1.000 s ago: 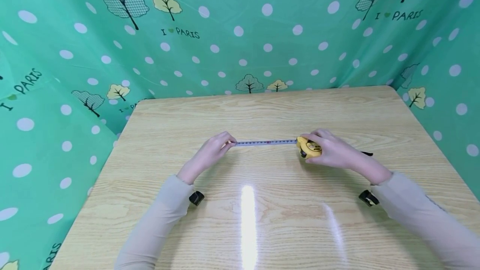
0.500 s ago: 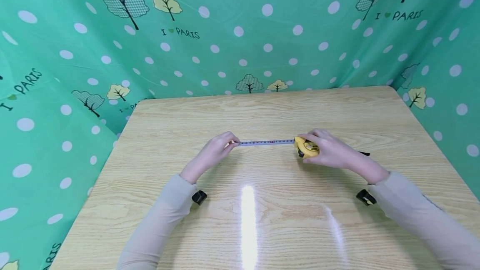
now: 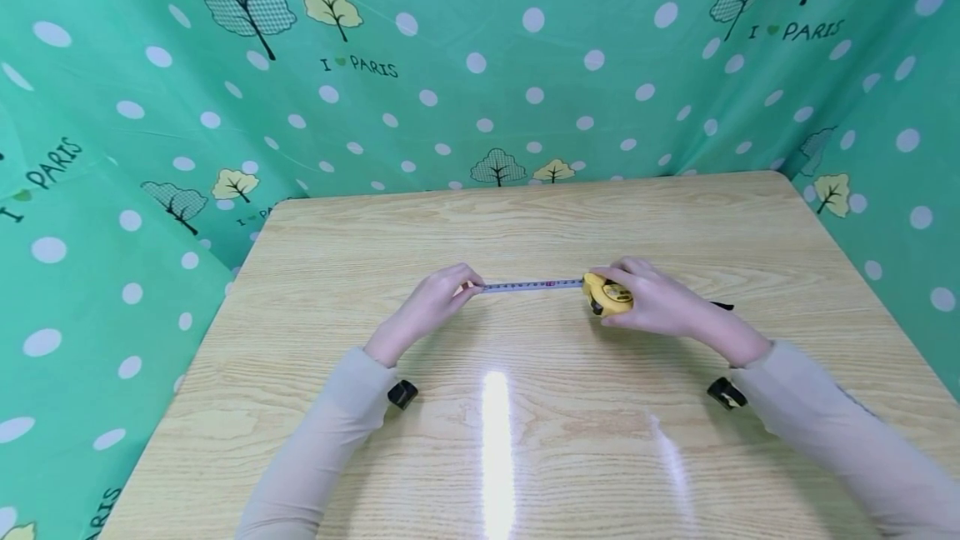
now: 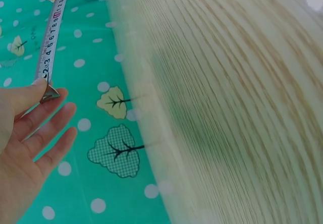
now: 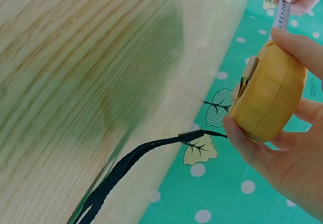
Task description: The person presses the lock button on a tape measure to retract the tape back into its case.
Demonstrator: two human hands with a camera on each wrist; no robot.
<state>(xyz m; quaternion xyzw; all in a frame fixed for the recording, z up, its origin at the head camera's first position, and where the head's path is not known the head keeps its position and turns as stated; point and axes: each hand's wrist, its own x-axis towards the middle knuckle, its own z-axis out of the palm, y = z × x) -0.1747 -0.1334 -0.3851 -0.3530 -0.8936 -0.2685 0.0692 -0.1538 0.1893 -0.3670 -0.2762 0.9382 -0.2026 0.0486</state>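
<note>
My right hand grips the yellow case of a tape measure, thumb on top and fingers round its sides. Out of the case runs a white metal blade with printed numbers, stretched level towards the left. At its free end my left hand pinches the blade between thumb and forefinger. The left wrist view shows the metal end hook by the fingertips, the other fingers spread loosely. A black wrist strap hangs from the case in the right wrist view.
Beneath both hands lies a wood-grain table with a bright light reflection. A green dotted curtain hangs behind the table and at its sides. Small black devices sit at both wrists.
Both hands have drawn closer together, the left moving right and the right moving left. The visible length of blade between them has shortened.
</note>
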